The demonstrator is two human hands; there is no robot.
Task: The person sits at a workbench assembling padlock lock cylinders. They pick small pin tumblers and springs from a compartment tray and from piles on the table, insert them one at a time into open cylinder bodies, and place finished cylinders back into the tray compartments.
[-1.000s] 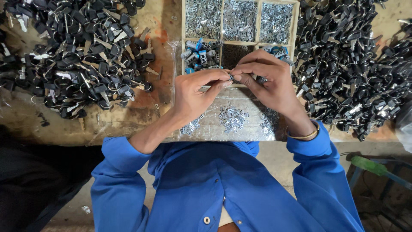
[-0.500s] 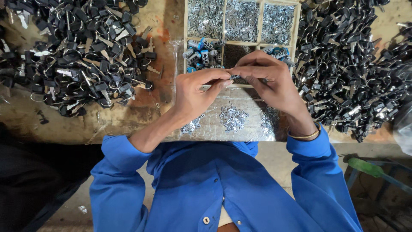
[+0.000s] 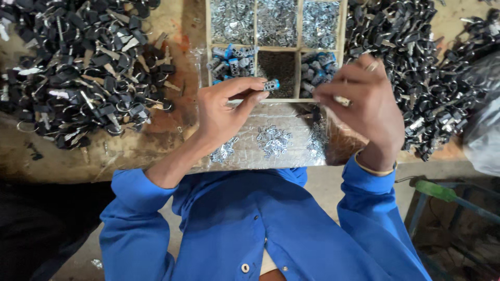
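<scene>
Left hand (image 3: 221, 112) pinching blue-capped cylinder (image 3: 271, 85), wooden tray (image 3: 299, 49)

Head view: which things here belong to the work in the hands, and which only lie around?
In the work:
- left hand pinching a small cylinder with a blue end
- right hand
- wooden tray of small metal parts

Lying about:
- pile of black keys on the left
- second black pile on the right
- green-handled tool

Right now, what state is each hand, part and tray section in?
Left hand: pinching a small silver cylinder with a blue end.
Right hand: fingers curled; a small pale piece at its fingertips, unclear.
Wooden divided tray: compartments filled with metal parts.
Plastic-covered pad: strewn with small silver pieces.
Black-headed keys: piled loose.
</scene>
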